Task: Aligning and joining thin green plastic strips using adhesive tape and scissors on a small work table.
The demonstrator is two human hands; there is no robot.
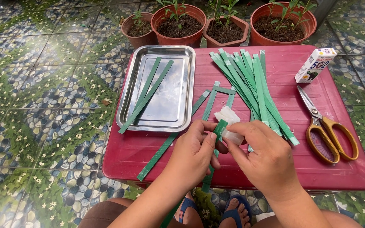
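Observation:
My left hand (194,153) pinches a folded green paper strip (220,128) between thumb and fingers at the front middle of a red plastic table (275,169). My right hand (262,156) holds a small white tube or wad (232,136) pressed against that strip. Something white and crumpled (227,114) lies just behind the hands. More green strips (210,105) lie flat under and behind my hands, some forming a small frame shape.
A steel tray (159,88) at the back left holds two or three green strips (148,95). A fanned pile of green strips (252,84) lies at centre right. Yellow-handled scissors (328,133) and a small white box (315,64) sit at right. Several potted plants (178,23) stand behind on the tiled floor.

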